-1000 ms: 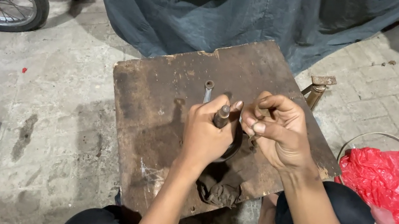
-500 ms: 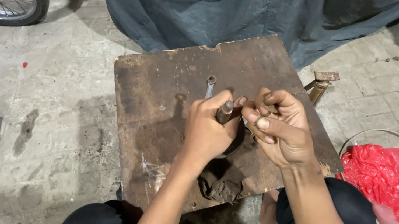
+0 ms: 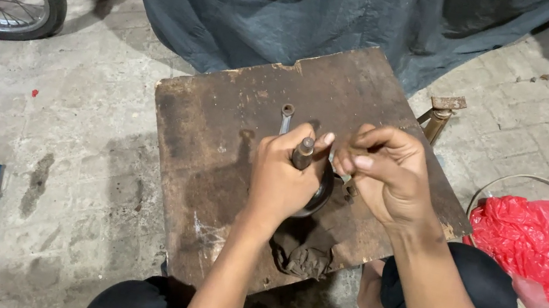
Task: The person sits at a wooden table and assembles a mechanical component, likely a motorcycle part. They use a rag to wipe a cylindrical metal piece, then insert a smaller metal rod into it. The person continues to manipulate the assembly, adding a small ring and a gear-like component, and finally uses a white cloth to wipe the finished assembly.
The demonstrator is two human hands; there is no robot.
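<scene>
The left hand (image 3: 283, 178) has its grip closed round a short rusty rod (image 3: 302, 153), and a dark round part (image 3: 319, 193) shows half hidden under the palm. The right hand (image 3: 387, 175) pinches something too small to make out, over the worn wooden tabletop (image 3: 217, 136). A greasy rag (image 3: 302, 255) lies near.

Left hand (image 3: 281, 178) in closed grip, right hand (image 3: 387, 174) seemingly pinching, side by side.
</scene>
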